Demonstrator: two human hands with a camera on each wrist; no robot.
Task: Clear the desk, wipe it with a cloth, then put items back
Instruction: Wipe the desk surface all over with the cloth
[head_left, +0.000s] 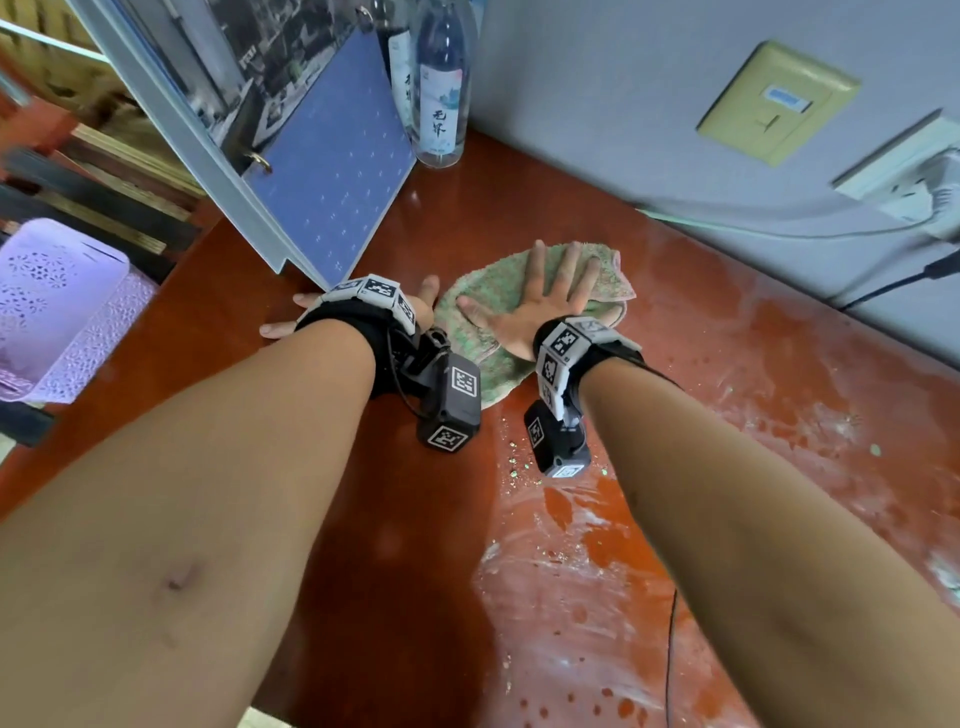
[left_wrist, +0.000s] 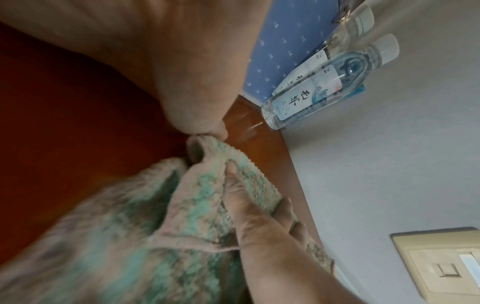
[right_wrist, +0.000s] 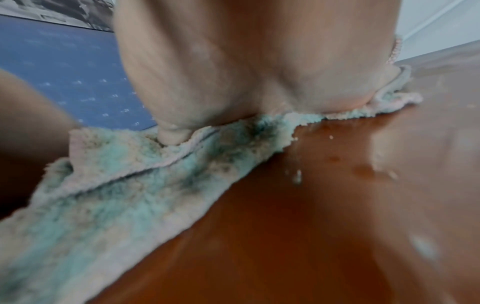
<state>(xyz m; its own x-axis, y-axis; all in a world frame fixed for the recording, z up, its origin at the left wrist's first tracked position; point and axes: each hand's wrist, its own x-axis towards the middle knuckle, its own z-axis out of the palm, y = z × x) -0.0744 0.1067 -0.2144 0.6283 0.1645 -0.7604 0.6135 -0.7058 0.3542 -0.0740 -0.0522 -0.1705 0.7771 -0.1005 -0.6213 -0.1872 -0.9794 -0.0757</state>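
Cloth (head_left: 498, 312): 1 green-and-pink terry piece, lying flat on the red-brown desk (head_left: 395, 519) toward the back, near the grey wall (head_left: 597, 93). I read its long axis as diagonal, running from the far right corner near the wall down toward my near left. My right hand (head_left: 540, 301) sits on top of it, fingers straight and spread, palm pressing down, gripping nothing; the right wrist view confirms the heel of the palm bearing on the pile. My left hand (head_left: 363, 312) lies flat on bare desk just beside the cloth's left edge, fingers extended, holding nothing; in the left wrist view its thumb tip appears to touch the cloth's folded corner, though I cannot tell if it pins it. Key relation: the unwiped ground lies to the right and near side of the cloth, where I see white smears (head_left: 597, 571) and pale crumbs (head_left: 519, 457), so I judge the next stroke must carry the cloth that way, and the right hand is the one already on it. Also present: 2 clear bottles (head_left: 440, 88) standing at the back left corner, 1 blue calendar (head_left: 332, 171) leaning beside them, 1 lilac basket (head_left: 57, 306) off the desk's left edge, 1 yellowed wall plate (head_left: 774, 104). I judge the wipe only partly done, with the bottles and calendar not yet cleared.
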